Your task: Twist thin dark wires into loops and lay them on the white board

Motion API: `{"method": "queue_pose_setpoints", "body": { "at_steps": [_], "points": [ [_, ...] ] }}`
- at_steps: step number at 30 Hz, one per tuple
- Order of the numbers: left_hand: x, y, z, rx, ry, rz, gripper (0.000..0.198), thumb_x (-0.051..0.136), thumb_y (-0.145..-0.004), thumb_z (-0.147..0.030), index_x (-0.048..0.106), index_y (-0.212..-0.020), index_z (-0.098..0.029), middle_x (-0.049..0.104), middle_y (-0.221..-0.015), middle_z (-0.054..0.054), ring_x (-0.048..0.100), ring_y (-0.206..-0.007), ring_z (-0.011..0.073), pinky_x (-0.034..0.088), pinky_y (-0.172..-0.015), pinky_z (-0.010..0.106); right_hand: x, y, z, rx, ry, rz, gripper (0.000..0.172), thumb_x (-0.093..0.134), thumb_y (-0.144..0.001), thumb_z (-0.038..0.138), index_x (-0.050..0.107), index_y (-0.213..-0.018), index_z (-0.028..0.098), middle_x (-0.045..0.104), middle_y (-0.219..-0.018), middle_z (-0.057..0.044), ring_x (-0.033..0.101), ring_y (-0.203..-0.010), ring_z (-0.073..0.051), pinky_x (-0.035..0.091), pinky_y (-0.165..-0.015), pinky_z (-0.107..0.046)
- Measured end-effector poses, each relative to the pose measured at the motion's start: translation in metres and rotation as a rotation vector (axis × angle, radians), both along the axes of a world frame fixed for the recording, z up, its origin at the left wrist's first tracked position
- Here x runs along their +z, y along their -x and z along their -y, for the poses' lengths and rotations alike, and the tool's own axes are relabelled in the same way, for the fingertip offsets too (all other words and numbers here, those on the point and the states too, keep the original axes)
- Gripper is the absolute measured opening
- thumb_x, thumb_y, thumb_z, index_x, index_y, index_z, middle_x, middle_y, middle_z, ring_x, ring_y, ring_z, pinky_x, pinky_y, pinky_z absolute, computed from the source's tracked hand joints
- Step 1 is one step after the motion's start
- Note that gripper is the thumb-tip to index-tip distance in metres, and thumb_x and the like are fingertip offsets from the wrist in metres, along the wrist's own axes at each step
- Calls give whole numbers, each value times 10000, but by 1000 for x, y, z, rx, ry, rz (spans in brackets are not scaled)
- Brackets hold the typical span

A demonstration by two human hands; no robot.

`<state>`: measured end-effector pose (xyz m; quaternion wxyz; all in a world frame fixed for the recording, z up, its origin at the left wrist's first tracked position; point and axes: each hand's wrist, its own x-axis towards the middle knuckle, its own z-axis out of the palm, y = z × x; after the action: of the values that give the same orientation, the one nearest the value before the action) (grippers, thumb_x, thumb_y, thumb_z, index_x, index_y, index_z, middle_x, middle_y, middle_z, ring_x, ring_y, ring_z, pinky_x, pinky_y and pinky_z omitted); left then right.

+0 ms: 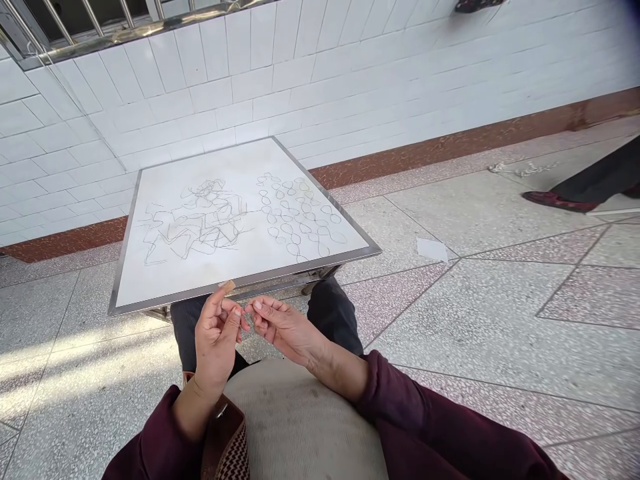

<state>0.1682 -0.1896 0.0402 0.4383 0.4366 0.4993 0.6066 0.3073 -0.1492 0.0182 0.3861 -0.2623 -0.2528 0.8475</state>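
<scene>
My left hand and my right hand meet over my lap, just in front of a small white table. Their fingertips pinch together around something tiny and thin that I cannot make out, perhaps a bit of wire. On the table lie two groups of bent thin wire: a tangled zigzag pile on the left and several small linked loops on the right. The left index finger has a plaster at its tip.
The table stands close to a white tiled wall with a brown base strip. Speckled floor tiles spread to the right, with a paper scrap on them. Another person's dark trouser leg and red shoe show at the right edge.
</scene>
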Motion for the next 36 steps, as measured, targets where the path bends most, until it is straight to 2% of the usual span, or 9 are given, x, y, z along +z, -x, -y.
{"method": "queue_pose_setpoints", "body": {
  "at_steps": [5,11,15,18,23,28,32,36],
  "points": [
    [2,2,-1,48,6,-7,411,657,-894,-294,581,-1296,-254,596,-818,-18,554,-598,72,438,-471,168,3,0,2,47,33,-46,305,791,-790,450,763,-922,176,610,-703,16,581,-685,-96,483,-665,-224],
    [3,1,2,-8,-19,-32,395,641,-911,-273,574,-1300,-259,586,-762,-40,560,-622,70,461,-555,178,6,-1,0,50,28,-53,258,846,-738,385,759,-851,169,616,-635,25,587,-635,-99,468,-614,-222],
    [0,-1,2,10,-27,-23,404,651,-900,-282,576,-1297,-265,591,-771,-40,564,-613,74,448,-521,176,5,0,0,35,28,-52,268,841,-742,398,759,-839,162,612,-622,21,619,-678,-117,469,-608,-219],
    [0,1,0,41,-5,-4,403,653,-894,-291,583,-1291,-277,591,-799,-35,551,-596,71,429,-482,169,2,-1,1,48,80,-70,294,822,-765,412,768,-911,163,623,-667,25,596,-668,-79,476,-633,-187],
    [2,3,0,40,10,7,409,660,-888,-290,588,-1290,-281,593,-808,-31,541,-579,67,415,-466,170,-2,-5,1,125,90,-71,295,856,-736,316,768,-984,184,656,-725,25,575,-626,-65,490,-672,-211],
    [2,2,1,12,25,-3,396,643,-901,-281,582,-1291,-270,578,-786,-34,554,-605,73,451,-524,182,0,-4,1,62,74,-5,267,865,-719,326,764,-923,187,631,-701,28,565,-662,-65,445,-652,-184],
    [3,5,-2,9,21,-18,423,644,-897,-274,551,-1310,-269,570,-777,-39,553,-584,70,433,-495,174,2,-5,3,35,-9,88,262,827,-756,398,743,-920,211,628,-803,12,544,-730,-84,422,-653,-196],
    [6,7,-1,-15,14,-56,472,643,-897,-278,504,-1348,-264,575,-784,-39,558,-575,68,415,-480,171,2,-7,3,-5,-201,207,290,780,-788,461,726,-931,214,603,-824,12,509,-727,-100,415,-682,-235]
  ]
}}
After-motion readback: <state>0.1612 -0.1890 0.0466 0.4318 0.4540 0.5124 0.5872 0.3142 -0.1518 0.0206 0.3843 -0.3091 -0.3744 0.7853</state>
